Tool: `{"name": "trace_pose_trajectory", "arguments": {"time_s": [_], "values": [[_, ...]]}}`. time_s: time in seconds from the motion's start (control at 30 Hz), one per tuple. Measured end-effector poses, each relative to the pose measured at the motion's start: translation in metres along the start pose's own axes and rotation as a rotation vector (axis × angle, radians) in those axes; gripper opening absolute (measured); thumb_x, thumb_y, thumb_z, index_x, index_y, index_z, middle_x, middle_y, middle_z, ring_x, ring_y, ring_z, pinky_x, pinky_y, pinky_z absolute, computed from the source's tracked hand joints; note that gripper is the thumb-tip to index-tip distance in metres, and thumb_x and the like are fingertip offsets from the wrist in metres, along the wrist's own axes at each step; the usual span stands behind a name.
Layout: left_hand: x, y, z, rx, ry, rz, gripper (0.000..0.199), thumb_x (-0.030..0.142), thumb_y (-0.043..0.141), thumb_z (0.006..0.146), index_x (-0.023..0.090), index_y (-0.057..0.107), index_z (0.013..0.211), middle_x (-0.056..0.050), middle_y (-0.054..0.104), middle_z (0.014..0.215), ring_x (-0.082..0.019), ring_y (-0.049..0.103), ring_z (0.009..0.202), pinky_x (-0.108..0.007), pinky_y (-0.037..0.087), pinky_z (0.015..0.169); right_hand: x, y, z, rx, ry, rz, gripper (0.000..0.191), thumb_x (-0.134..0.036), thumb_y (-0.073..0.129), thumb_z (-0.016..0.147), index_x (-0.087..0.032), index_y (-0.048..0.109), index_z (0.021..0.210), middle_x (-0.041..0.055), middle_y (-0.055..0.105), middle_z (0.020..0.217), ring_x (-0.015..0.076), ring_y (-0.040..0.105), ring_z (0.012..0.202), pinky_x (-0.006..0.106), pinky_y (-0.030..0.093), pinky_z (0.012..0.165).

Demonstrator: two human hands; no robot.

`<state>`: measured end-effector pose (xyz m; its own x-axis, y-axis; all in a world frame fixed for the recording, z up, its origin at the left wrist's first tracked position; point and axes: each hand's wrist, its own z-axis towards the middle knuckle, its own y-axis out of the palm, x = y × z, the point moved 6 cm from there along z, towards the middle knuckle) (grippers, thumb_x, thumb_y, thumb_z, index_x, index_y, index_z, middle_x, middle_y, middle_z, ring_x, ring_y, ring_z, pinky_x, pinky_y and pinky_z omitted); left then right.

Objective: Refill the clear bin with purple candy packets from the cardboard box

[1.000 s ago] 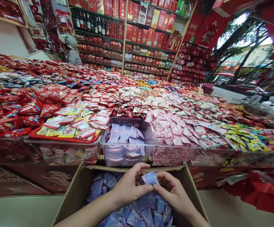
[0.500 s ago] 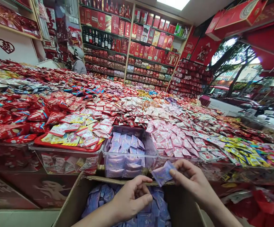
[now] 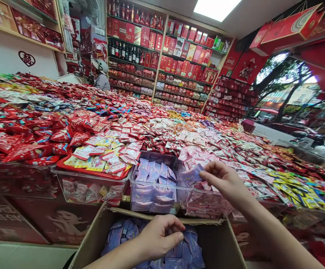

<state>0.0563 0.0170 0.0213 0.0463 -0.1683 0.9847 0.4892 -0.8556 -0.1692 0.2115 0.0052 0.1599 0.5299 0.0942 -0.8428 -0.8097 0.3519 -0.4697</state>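
My right hand (image 3: 221,181) pinches a small purple candy packet (image 3: 192,175) by its right end. The packet hangs tilted over the right side of a clear plastic bin (image 3: 162,184). Inside that bin, purple packets (image 3: 153,172) stand in neat rows on its left, with bare space on its right. Over an opened cardboard box (image 3: 91,233) hovers my left hand (image 3: 162,236), its fingers loosely curled and its thumb apart, with nothing seen in it. Many loose purple packets (image 3: 123,233) fill the box below, partly hidden by my left hand and forearm.
Left of the bin stands a tub with a red tray (image 3: 64,164) of yellow and white packets. Pink packets (image 3: 192,153) heap up on the right. Heaps of wrapped sweets stretch back to shelves (image 3: 186,67). A person in a helmet (image 3: 102,76) is at the back left.
My right hand has lifted the purple packet up and forward, from above the box edge to over the bin. My left hand stays over the box. The view has shifted slightly.
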Motion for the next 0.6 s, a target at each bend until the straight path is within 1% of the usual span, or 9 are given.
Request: {"name": "trace_pose_trajectory", "arguments": {"time_s": [0.07, 0.1, 0.13, 0.17, 0.23, 0.27, 0.33, 0.47, 0.6], "values": [[0.001, -0.001, 0.0, 0.005, -0.005, 0.031, 0.02, 0.024, 0.052, 0.073, 0.011, 0.058, 0.087, 0.0, 0.053, 0.063, -0.012, 0.049, 0.058, -0.021, 0.038, 0.054, -0.003, 0.001, 0.019, -0.039, -0.024, -0.138, 0.028, -0.029, 0.055, 0.07, -0.018, 0.05, 0.096, -0.0022, 0.055, 0.061, 0.0112, 0.049, 0.053, 0.022, 0.038, 0.048], [0.001, -0.001, 0.0, 0.006, -0.005, 0.044, 0.021, 0.024, 0.051, 0.073, 0.011, 0.058, 0.087, 0.0, 0.053, 0.062, -0.011, 0.049, 0.057, -0.02, 0.038, 0.053, -0.005, 0.004, 0.027, -0.056, -0.033, -0.254, 0.031, -0.026, 0.054, 0.07, -0.018, 0.051, 0.1, -0.0015, 0.057, 0.063, 0.0118, 0.051, 0.054, 0.022, 0.039, 0.05], [0.001, -0.001, 0.0, 0.004, -0.001, 0.058, 0.021, 0.024, 0.051, 0.073, 0.011, 0.058, 0.088, 0.0, 0.053, 0.062, -0.011, 0.049, 0.057, -0.02, 0.037, 0.053, -0.006, 0.008, 0.035, -0.082, -0.032, -0.391, 0.029, -0.022, 0.053, 0.069, -0.018, 0.055, 0.097, -0.0005, 0.059, 0.064, 0.0123, 0.053, 0.055, 0.023, 0.04, 0.052], [0.001, -0.001, 0.0, 0.0, 0.007, 0.078, 0.021, 0.024, 0.05, 0.074, 0.011, 0.059, 0.088, 0.0, 0.054, 0.062, -0.011, 0.049, 0.057, -0.02, 0.037, 0.053, -0.006, 0.013, 0.042, -0.127, -0.024, -0.543, 0.024, -0.019, 0.052, 0.068, -0.018, 0.06, 0.09, 0.0005, 0.061, 0.065, 0.0126, 0.054, 0.057, 0.023, 0.04, 0.053], [0.0, -0.001, -0.001, -0.005, 0.033, 0.131, 0.021, 0.024, 0.049, 0.074, 0.012, 0.059, 0.088, -0.001, 0.056, 0.064, -0.011, 0.049, 0.058, -0.019, 0.038, 0.053, -0.004, 0.028, 0.051, -0.263, 0.008, -0.802, 0.017, -0.015, 0.051, 0.067, -0.017, 0.066, 0.074, 0.0015, 0.064, 0.064, 0.0132, 0.057, 0.058, 0.021, 0.039, 0.053], [0.0, 0.0, -0.001, -0.009, 0.048, 0.164, 0.021, 0.024, 0.049, 0.074, 0.013, 0.06, 0.088, -0.001, 0.057, 0.066, -0.012, 0.05, 0.059, -0.019, 0.038, 0.054, -0.003, 0.036, 0.054, -0.339, 0.025, -0.888, 0.017, -0.015, 0.051, 0.066, -0.018, 0.067, 0.072, 0.0014, 0.065, 0.063, 0.0135, 0.058, 0.058, 0.021, 0.039, 0.051], [0.0, 0.0, -0.001, -0.017, 0.073, 0.23, 0.021, 0.024, 0.048, 0.075, 0.014, 0.06, 0.089, -0.002, 0.059, 0.069, -0.012, 0.051, 0.06, -0.019, 0.039, 0.055, -0.001, 0.049, 0.059, -0.44, 0.037, -0.99, 0.016, -0.016, 0.055, 0.063, -0.019, 0.068, 0.071, 0.0018, 0.066, 0.062, 0.0151, 0.059, 0.059, 0.021, 0.037, 0.049], [0.003, 0.0, -0.002, -0.038, 0.103, 0.314, 0.022, 0.024, 0.047, 0.076, 0.014, 0.06, 0.09, -0.003, 0.061, 0.07, -0.012, 0.053, 0.06, -0.018, 0.039, 0.054, 0.003, 0.071, 0.065, -0.545, 0.047, -1.097, 0.013, -0.013, 0.061, 0.055, -0.017, 0.069, 0.065, 0.0068, 0.067, 0.065, 0.0206, 0.06, 0.063, 0.025, 0.038, 0.05], [0.005, 0.001, -0.003, -0.052, 0.138, 0.367, 0.022, 0.023, 0.046, 0.076, 0.016, 0.06, 0.091, -0.002, 0.062, 0.071, -0.012, 0.054, 0.061, -0.018, 0.04, 0.054, 0.01, 0.09, 0.064, -0.663, 0.076, -1.169, 0.018, -0.006, 0.065, 0.047, -0.016, 0.069, 0.061, 0.0084, 0.067, 0.065, 0.0226, 0.06, 0.063, 0.026, 0.04, 0.051]]}}
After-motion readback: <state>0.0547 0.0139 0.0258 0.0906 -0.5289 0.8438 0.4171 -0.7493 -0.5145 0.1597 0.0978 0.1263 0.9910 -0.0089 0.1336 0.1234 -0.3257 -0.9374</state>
